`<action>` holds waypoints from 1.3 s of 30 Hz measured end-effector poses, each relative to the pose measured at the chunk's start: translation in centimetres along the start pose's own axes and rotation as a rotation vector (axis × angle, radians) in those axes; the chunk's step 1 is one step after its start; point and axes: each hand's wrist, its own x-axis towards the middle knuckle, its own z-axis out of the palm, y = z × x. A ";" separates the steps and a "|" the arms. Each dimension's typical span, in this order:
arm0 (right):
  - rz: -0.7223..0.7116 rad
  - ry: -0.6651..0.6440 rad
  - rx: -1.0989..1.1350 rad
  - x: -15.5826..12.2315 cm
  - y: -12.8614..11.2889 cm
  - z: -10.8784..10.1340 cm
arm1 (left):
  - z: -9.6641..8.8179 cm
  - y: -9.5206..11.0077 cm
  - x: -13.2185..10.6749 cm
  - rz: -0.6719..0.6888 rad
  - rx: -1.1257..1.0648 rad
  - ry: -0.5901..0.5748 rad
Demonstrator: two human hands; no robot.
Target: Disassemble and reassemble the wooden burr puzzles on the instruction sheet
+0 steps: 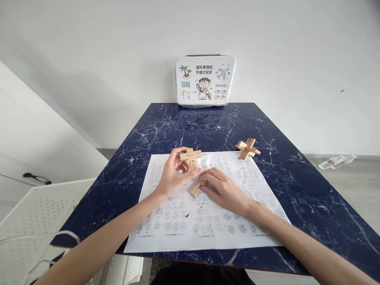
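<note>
My left hand (175,170) is closed around a cross-shaped cluster of interlocking wooden puzzle pieces (190,155), raised just above a printed sheet (166,237). Numbers are written on the cluster's faces. Right beside it, my right hand (222,188) has its fingers bent over a loose notched wooden piece (196,190), with thumb and fingertips on its far end. Part of that piece is hidden under the fingers. An assembled wooden burr puzzle (247,149), marked with a 3, rests at the sheet's upper right corner.
The sheet shows rows of small assembly diagrams and lies on a dark blue marble-patterned table (202,130). A white cartoon-printed case (205,81) leans against the wall at the back. To the left stands a white perforated chair (41,209); a clear plastic bottle (334,161) lies on the floor.
</note>
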 end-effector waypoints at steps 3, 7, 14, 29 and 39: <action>0.095 0.055 0.023 0.0 0.2 -0.2 | 0.0 0.0 0.0 0.027 0.018 0.006; 0.384 0.161 0.206 0.4 0.5 -0.9 | 0.0 -0.1 -0.1 0.067 0.030 -0.012; 0.576 0.114 0.767 0.9 -0.1 -2.1 | 0.1 -0.6 -0.4 0.183 0.136 -0.033; 0.497 -0.151 1.368 0.4 0.4 -2.7 | 0.0 -1.0 -0.2 0.436 0.259 -0.176; 0.489 -0.025 1.264 0.4 0.1 -1.2 | 0.2 -1.2 -0.3 0.553 0.302 -0.182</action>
